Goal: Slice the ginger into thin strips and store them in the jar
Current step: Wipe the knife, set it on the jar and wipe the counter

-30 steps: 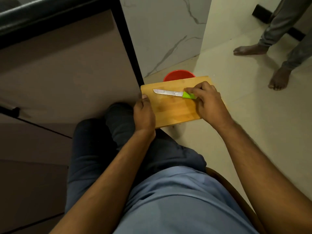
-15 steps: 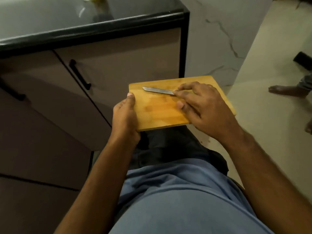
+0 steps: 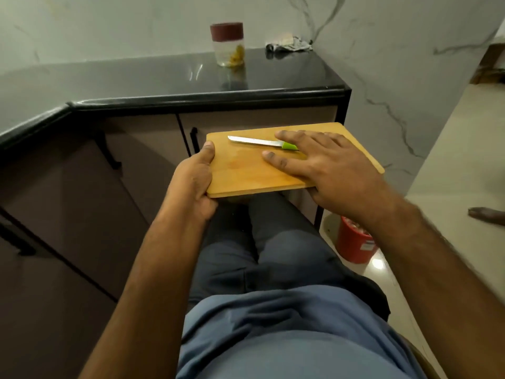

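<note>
Fingers of the left hand [image 3: 194,178] are gripping the cutting board's [image 3: 246,170] edge; the right hand [image 3: 325,162] is lying flat, pinning the knife [image 3: 257,142]. The jar [image 3: 228,45] is standing on the counter [image 3: 136,77].

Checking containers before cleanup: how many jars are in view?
1: the jar with a dark red lid stands on the black counter near the wall. Others may be out of view.

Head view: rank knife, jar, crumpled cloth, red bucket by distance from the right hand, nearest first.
From the right hand:
1. knife, under its fingers on the board.
2. red bucket, on the floor below.
3. jar, on the counter.
4. crumpled cloth, counter's back; close to jar's rank.
</note>
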